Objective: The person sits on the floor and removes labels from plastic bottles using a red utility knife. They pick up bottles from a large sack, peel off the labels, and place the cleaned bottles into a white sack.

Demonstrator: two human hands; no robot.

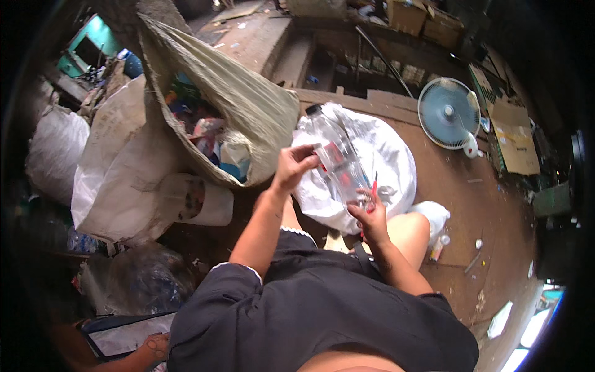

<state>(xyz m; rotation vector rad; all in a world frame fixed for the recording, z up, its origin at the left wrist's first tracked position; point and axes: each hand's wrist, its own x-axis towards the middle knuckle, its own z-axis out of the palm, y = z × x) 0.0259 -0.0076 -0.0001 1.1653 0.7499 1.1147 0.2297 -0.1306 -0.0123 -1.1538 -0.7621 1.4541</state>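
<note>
My left hand (297,165) grips one edge of a clear plastic container (341,169) that bears red marks. At its lower end, my right hand (369,209) has a red-handled pointed tool (374,183) between its fingers, its dark tip pointing up; whether it is a knife or scissors I cannot tell. The right fingers are also at the container's edge. Beneath the hands lies a white woven sack (390,153) with its mouth spread, between my knees. A clear plastic bottle with a black cap (314,109) rests over the sack, beyond the container.
A large beige sack (232,88) with mixed plastics gapes at the left, beside a white plastic jug (214,204). A fan (448,113) and flattened cardboard (513,137) lie at the right. A small bottle (439,247) is by my right knee. Another person's hand (157,345) shows at lower left.
</note>
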